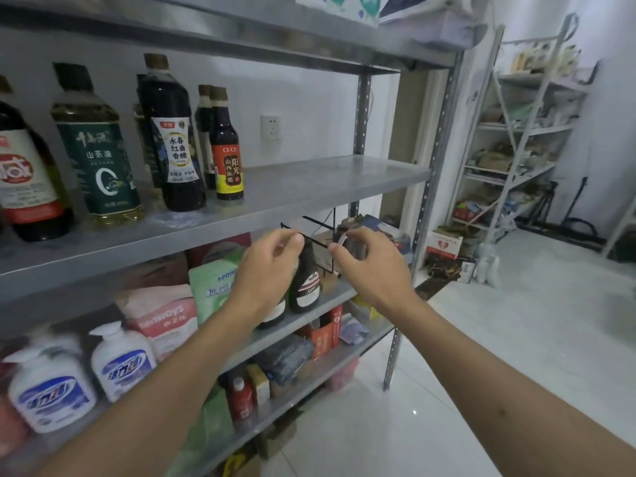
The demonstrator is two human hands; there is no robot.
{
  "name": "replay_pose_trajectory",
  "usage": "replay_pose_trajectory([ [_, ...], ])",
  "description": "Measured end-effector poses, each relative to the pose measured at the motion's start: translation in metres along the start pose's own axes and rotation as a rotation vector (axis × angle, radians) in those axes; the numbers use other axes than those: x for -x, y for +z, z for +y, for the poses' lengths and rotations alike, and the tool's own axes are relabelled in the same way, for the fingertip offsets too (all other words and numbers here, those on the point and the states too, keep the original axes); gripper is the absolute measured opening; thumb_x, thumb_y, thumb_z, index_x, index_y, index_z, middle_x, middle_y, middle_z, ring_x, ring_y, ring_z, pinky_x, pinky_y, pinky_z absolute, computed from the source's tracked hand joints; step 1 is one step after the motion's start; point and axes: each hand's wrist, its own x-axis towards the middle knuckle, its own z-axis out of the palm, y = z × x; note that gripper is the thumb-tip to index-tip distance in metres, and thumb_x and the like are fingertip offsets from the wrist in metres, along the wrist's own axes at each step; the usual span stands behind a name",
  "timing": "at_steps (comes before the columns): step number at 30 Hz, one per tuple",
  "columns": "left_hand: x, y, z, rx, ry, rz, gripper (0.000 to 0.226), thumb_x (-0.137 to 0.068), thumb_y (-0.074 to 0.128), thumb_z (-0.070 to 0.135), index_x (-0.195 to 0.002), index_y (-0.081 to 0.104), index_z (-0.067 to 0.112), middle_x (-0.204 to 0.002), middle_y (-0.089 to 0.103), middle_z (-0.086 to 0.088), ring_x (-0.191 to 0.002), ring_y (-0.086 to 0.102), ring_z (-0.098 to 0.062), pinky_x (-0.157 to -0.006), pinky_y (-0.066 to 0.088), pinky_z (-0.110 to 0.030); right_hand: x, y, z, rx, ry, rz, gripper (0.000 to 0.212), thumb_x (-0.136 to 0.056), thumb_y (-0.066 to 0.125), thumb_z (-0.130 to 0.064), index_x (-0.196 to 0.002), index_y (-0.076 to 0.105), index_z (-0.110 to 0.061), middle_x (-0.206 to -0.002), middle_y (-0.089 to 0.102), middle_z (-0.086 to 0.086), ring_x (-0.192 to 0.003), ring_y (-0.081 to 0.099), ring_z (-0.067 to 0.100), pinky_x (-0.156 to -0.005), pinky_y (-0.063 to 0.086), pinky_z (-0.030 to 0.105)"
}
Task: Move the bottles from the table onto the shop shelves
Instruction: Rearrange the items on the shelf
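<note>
A dark sauce bottle (305, 284) with a white and red label stands upright on the lower grey shelf (339, 293). My left hand (270, 266) pinches its neck and cap from the left. A second dark bottle (274, 314) stands just behind my left wrist, mostly hidden. My right hand (366, 261) hovers to the right of the bottle top, fingers curled and apart, not touching it. Several taller bottles stand on the shelf above, among them a vinegar bottle (227, 149) and an oil bottle (99, 156). The table is out of view.
The right half of the upper shelf board (330, 182) is bare. A black wire rack (318, 235) sits behind my hands. White pump bottles (120, 359) and packets fill the lower left. A second shelf unit (516, 142) stands at the far right over white floor tiles.
</note>
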Motion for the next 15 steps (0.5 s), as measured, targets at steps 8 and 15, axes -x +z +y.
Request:
replay_pose_trajectory([
  [8,0.085,0.023,0.032,-0.046,-0.012,-0.079,0.061,-0.084,0.039,0.070,-0.128,0.062,0.035,-0.126,0.063,0.012,-0.118,0.058,-0.011,-0.104,0.048,-0.048,0.084,-0.058,0.016,0.095,0.090,0.042,0.051,-0.089,0.052,-0.065,-0.125,0.063,-0.030,-0.123,0.062,-0.002,-0.113,0.057,0.021,-0.097,0.048,0.045],
  [15,0.144,0.016,0.049,-0.023,0.060,-0.204,0.050,-0.098,0.045,0.055,-0.138,0.058,0.027,-0.133,0.060,0.008,-0.120,0.055,-0.009,-0.104,0.046,-0.040,0.164,-0.091,0.001,0.161,0.170,0.127,0.051,-0.090,0.056,-0.060,-0.129,0.062,-0.027,-0.130,0.062,-0.002,-0.119,0.057,0.019,-0.101,0.045,0.043],
])
